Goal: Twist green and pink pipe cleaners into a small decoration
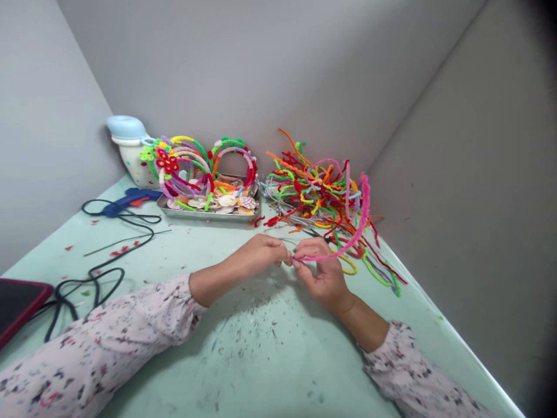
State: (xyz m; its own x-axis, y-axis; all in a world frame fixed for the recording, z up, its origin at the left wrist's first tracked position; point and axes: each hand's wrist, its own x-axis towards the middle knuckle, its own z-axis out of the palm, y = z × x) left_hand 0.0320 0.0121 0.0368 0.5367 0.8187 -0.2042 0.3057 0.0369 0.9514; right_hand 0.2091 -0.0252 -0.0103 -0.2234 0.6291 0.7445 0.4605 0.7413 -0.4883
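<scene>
A long pink pipe cleaner [364,215] curves up and to the right from between my two hands, which meet above the middle of the table. My right hand [321,273] is closed, pinching the pipe cleaner close to its lower end. Fingertips of my left hand [266,253] are closed at that same end, touching or nearly touching the right fingertips. A thin grey strand shows just behind the hands; whether it is attached to the pipe cleaner I cannot tell.
Behind my hands a metal tray [209,216] holds shells and pipe-cleaner-wrapped headbands [185,165]. Right of it lies a tangled heap of colourful pipe cleaners [304,191]. A blue glue gun [130,200], its black cord [148,241], a white cup [134,159] and a red-edged device [21,305] are on the left.
</scene>
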